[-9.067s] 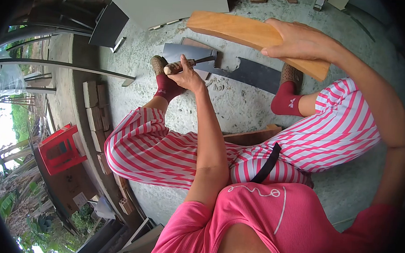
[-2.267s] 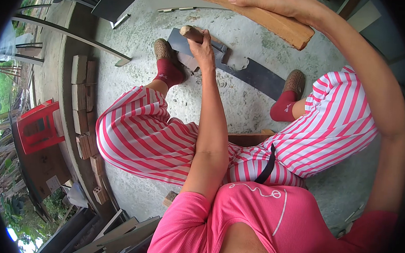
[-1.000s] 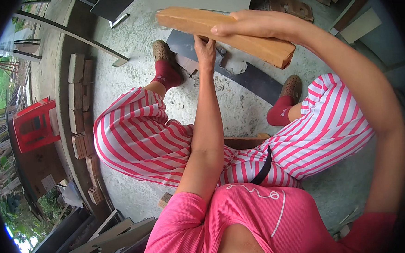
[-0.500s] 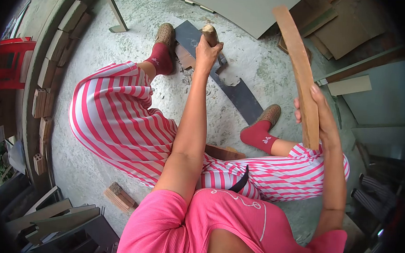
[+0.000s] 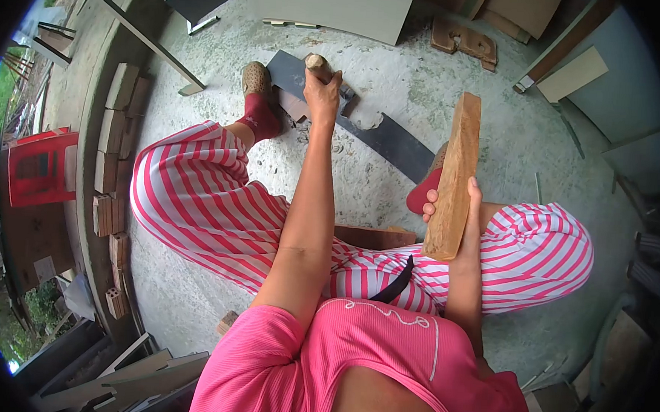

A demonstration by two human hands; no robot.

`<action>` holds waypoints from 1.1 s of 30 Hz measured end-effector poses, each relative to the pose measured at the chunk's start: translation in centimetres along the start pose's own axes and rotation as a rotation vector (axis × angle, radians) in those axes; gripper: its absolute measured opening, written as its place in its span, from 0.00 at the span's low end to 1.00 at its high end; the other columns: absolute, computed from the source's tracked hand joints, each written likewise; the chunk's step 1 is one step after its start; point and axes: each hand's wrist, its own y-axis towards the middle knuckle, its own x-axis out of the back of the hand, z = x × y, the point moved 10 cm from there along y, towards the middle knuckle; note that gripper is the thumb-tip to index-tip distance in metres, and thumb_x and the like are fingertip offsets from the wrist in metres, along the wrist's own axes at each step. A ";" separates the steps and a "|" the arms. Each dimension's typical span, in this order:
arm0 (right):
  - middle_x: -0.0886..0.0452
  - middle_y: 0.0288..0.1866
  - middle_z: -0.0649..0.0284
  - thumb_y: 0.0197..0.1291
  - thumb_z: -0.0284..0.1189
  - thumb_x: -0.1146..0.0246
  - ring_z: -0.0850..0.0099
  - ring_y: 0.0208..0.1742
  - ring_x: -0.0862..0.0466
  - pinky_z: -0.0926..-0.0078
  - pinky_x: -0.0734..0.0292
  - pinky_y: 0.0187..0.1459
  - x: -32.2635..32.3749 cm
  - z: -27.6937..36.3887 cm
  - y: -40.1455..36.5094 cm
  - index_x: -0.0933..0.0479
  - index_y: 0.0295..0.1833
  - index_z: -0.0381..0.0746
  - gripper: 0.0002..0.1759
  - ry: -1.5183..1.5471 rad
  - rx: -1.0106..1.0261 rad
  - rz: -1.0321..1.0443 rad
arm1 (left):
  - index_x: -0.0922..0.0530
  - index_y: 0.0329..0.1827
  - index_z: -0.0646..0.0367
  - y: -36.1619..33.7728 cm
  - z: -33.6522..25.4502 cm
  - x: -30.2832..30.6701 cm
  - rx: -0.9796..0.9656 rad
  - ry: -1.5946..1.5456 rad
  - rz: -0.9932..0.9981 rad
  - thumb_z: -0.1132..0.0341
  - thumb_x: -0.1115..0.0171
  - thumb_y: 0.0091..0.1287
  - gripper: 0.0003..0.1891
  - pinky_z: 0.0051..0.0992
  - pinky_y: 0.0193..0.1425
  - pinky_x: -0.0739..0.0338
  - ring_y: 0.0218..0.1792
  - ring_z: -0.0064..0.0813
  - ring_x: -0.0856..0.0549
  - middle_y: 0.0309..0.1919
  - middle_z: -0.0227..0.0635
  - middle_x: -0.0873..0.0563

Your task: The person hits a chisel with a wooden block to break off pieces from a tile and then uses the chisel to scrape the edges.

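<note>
My left hand point(image 5: 322, 98) is closed around a thick wooden-handled tool point(image 5: 317, 65), its pale handle end up. Dark metal of the tool shows beside the fingers, low over a dark flat board point(image 5: 394, 146) between my feet; most of its head is hidden. The board has a ragged notch in its near side, and a brown wood piece point(image 5: 294, 105) lies by its left part. In my right hand point(image 5: 458, 214) is a long, slightly curved piece of wood point(image 5: 454, 176), tilted with its far end up. My fingers wrap its left side and the thumb its right, above my right leg.
Another wood piece point(image 5: 373, 237) lies between my legs. Bricks point(image 5: 113, 121) line the ledge at left, near a red plastic object point(image 5: 43, 167). A pale panel point(image 5: 327, 6) and a cut-out brown block point(image 5: 465, 42) are ahead. Stacked boards point(image 5: 123, 378) lie at lower left.
My right hand has brought the curved wood piece left and lower, closer to my body. My right knee has bent outward. The left hand keeps its hold on the tool; the view has shifted.
</note>
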 end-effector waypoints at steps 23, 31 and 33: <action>0.27 0.32 0.62 0.58 0.65 0.50 0.72 0.27 0.25 0.75 0.27 0.30 1.5 -1.1 1.8 0.35 0.50 0.43 0.35 -0.065 -0.103 0.033 | 0.27 0.47 0.64 2.0 -1.4 -0.8 -0.059 0.069 0.028 0.60 0.31 0.55 0.22 0.32 0.46 0.24 0.38 0.34 0.17 0.36 0.42 0.16; 0.28 0.34 0.60 0.61 0.59 0.50 0.73 0.26 0.25 0.75 0.27 0.28 -2.8 1.7 0.7 0.39 0.57 0.38 0.36 -0.393 0.199 0.040 | 0.30 0.52 0.65 1.2 2.1 2.0 0.070 0.053 -0.085 0.61 0.30 0.57 0.25 0.34 0.46 0.25 0.37 0.39 0.18 0.37 0.46 0.17; 0.28 0.35 0.60 0.61 0.59 0.50 0.73 0.26 0.25 0.76 0.27 0.29 -3.8 2.4 1.0 0.40 0.58 0.38 0.36 -0.456 0.245 0.065 | 0.29 0.50 0.65 1.3 2.2 2.1 0.054 -0.013 -0.084 0.58 0.30 0.57 0.25 0.34 0.47 0.25 0.40 0.39 0.17 0.38 0.46 0.16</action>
